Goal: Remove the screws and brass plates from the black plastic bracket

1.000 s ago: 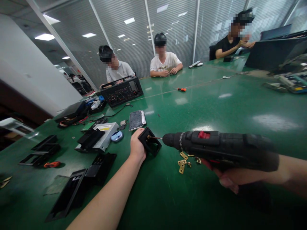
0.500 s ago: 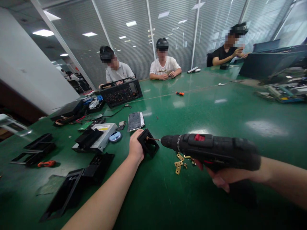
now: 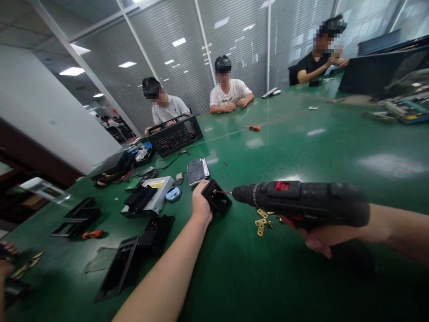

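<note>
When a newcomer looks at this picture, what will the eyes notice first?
Probably the large black power drill in the right hand, its bit pointing at the black frame in the left hand. Small gold-coloured plates lie on the green table, just below the drill in view.

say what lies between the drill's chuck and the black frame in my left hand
In the head view, only the thin bit spans the gap from the drill to the black frame, ending at a small brass-coloured piece.

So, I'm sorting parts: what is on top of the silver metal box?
A black piece lies on the silver metal box, and a yellow label shows on its top. What is under the black piece cannot be seen.
</note>
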`<state>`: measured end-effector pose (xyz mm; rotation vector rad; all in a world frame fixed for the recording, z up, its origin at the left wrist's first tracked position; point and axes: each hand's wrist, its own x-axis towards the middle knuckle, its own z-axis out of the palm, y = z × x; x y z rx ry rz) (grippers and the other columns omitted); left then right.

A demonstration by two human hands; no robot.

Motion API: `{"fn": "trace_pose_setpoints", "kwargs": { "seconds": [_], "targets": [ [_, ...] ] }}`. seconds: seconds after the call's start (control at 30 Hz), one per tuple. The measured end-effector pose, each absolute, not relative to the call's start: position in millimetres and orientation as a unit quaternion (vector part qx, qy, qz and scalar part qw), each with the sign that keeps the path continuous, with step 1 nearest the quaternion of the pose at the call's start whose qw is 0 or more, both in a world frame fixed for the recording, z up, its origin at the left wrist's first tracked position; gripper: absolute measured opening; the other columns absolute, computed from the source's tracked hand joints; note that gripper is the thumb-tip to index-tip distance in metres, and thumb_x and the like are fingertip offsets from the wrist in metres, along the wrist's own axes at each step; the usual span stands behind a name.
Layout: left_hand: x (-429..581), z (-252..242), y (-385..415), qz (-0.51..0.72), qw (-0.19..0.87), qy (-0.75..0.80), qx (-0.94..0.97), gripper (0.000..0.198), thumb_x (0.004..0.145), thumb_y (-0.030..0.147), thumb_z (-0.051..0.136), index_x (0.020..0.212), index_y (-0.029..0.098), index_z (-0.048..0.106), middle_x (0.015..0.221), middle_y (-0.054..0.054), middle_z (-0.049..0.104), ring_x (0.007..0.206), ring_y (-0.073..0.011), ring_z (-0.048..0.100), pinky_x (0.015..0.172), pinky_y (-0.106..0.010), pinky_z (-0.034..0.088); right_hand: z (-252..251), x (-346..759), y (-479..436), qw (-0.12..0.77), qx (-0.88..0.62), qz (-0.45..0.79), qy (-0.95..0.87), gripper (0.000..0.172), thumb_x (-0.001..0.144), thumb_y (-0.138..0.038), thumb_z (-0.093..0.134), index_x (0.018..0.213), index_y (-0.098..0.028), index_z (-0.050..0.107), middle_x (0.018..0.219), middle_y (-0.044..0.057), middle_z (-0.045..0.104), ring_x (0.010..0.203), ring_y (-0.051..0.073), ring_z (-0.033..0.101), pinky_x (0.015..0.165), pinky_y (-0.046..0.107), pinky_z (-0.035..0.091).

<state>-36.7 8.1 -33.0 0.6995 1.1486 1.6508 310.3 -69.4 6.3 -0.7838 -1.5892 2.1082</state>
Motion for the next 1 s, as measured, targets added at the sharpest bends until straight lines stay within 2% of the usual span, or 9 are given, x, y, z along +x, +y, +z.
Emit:
{"fn": "trace_pose_setpoints", "kwargs": {
  "seconds": [0.17,0.27,0.33,0.43,0.57,0.73,0.9,1.0],
  "targets": [
    [-38,-33,11,0.685,0.469,0.467,0.304,0.025,0.069,0.041,0.083,0.075,0.023,0.067,0.072,0.002,0.066,0.066,-0.0169,0.063,0.068,-0.03,0.05,-3,307,-66,0.193,-0.243,0.739,-0.599,0.043,0.085,-0.036,0.102,0.115,-0.021,0.074,0.075,-0.006,0.073,0.062,0.013,0.077,0.056,0.021,0.065],
    [-37,-31,11,0.681,0.477,0.469,0.299,0.026,0.068,0.041,0.083,0.075,0.023,0.067,0.071,0.002,0.065,0.064,-0.0168,0.062,0.068,-0.03,0.05,-4,305,-64,0.191,-0.233,0.737,-0.605,0.042,0.086,-0.035,0.101,0.112,-0.019,0.073,0.076,-0.005,0.075,0.062,0.013,0.078,0.057,0.021,0.066],
    [-37,-31,11,0.682,0.475,0.47,0.297,0.027,0.067,0.042,0.084,0.074,0.022,0.067,0.07,0.003,0.064,0.064,-0.0165,0.061,0.067,-0.03,0.049,-1,305,-63,0.195,-0.233,0.735,-0.606,0.043,0.087,-0.033,0.1,0.117,-0.019,0.072,0.075,-0.007,0.074,0.063,0.013,0.079,0.058,0.022,0.068],
    [-37,-32,13,0.689,0.466,0.465,0.304,0.026,0.064,0.04,0.084,0.073,0.022,0.068,0.07,0.002,0.065,0.065,-0.0161,0.061,0.066,-0.029,0.049,4,306,-63,0.203,-0.235,0.734,-0.604,0.049,0.088,-0.029,0.1,0.126,-0.021,0.069,0.079,-0.009,0.074,0.065,0.014,0.081,0.059,0.023,0.07],
    [-36,-33,17,0.698,0.458,0.455,0.309,0.025,0.067,0.04,0.084,0.073,0.023,0.067,0.072,0.003,0.066,0.067,-0.0161,0.063,0.069,-0.029,0.051,9,305,-64,0.203,-0.237,0.735,-0.602,0.048,0.082,-0.025,0.103,0.118,-0.022,0.071,0.086,-0.009,0.073,0.063,0.012,0.08,0.057,0.023,0.072],
    [-33,-34,21,0.703,0.445,0.455,0.317,0.023,0.063,0.039,0.082,0.072,0.022,0.07,0.071,0.002,0.066,0.069,-0.0168,0.062,0.068,-0.029,0.051,14,304,-65,0.21,-0.252,0.735,-0.593,0.047,0.082,-0.023,0.103,0.118,-0.022,0.072,0.09,-0.007,0.074,0.066,0.012,0.081,0.06,0.021,0.071],
    [-35,-35,24,0.695,0.453,0.46,0.317,0.025,0.064,0.042,0.081,0.072,0.022,0.069,0.07,0.001,0.065,0.067,-0.0174,0.061,0.066,-0.029,0.05,7,304,-58,0.211,-0.242,0.736,-0.595,0.048,0.083,-0.025,0.1,0.12,-0.022,0.07,0.074,-0.01,0.074,0.059,0.014,0.078,0.056,0.023,0.068],
    [-35,-35,23,0.693,0.453,0.463,0.316,0.026,0.064,0.042,0.082,0.073,0.022,0.069,0.07,0.001,0.064,0.066,-0.0171,0.061,0.065,-0.029,0.048,7,302,-56,0.206,-0.245,0.743,-0.588,0.043,0.081,-0.026,0.101,0.112,-0.019,0.072,0.072,-0.008,0.074,0.059,0.013,0.077,0.058,0.022,0.067]
  ]
}}
